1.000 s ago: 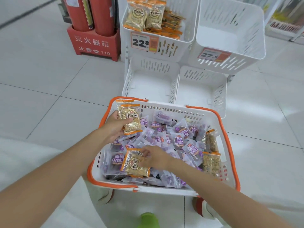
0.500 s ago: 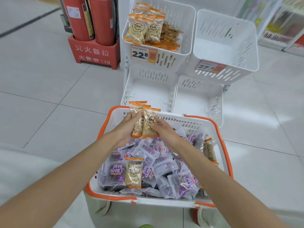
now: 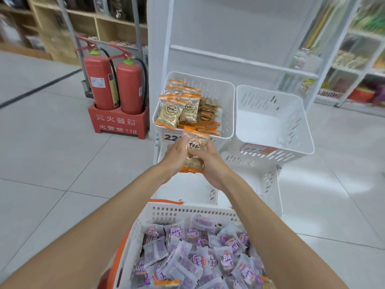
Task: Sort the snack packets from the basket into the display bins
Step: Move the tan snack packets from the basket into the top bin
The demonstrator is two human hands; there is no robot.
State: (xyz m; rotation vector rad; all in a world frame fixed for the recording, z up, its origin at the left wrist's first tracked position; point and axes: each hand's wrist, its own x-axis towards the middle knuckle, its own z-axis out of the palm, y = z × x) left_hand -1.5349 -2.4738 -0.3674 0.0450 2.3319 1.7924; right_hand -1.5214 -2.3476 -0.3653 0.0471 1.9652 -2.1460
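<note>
Carrying a small stack of orange packets (image 3: 194,148) at 12 o'clock, just short of the price tag (image 3: 169,137) on the upper-left bin (image 3: 228,113), well beyond the basket (image 3: 187,211) at 6 o'clock. Gripping the stack with the left hand (image 3: 176,156) from 9 o'clock and the right hand (image 3: 211,164) from 3 o'clock, fingers (image 3: 183,142) curled round the wrappers and pinching them together.

Judging this as delivery to the bin that already holds matching packets. To do it well:
- Raise the stack over the front rim before loosening anything.
- Keep it squared between both palms, since the slick wrappers will probably fan apart.
- Set it low at the near side against the upright packets rather than dropping it.

Mind the rim straight ahead and the slotted wall shared with the empty upper-right bin (image 3: 291,105) at 1 o'clock. Beware the open-topped lower bins (image 3: 267,184) under the wrists, likely to swallow a slipped packet. Plenty of free air toward 9 o'clock above the floor (image 3: 62,163), with the fire extinguishers (image 3: 116,84) at 10 o'clock well apart. Leaving the purple packets (image 3: 198,257) heaped in the basket for another bin.
</note>
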